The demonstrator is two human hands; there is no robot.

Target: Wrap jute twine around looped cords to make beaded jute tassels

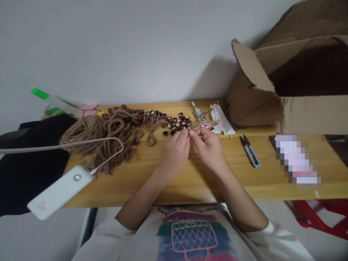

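Observation:
My left hand (176, 150) and my right hand (208, 146) meet over the middle of the table, fingertips pinched together on strands of brown twine (208, 123). Loose ends of the twine stick out past the right fingers. Just beyond the hands lie several dark brown nut-shell-like caps (178, 124) with pale insides. Left of these rests a looped twine bundle (151, 134) with caps at its ends. A glue tube (199, 113) with a white nozzle lies behind my right hand. What sits right between the fingertips is hidden.
Coiled twine (84, 132) piles up at left, near a white power bank (61, 192) with a cable. Blue thread snips (250, 151), white wrapping (221, 117) and a blurred phone (296, 159) lie at right. An open cardboard box (251, 101) stands behind them.

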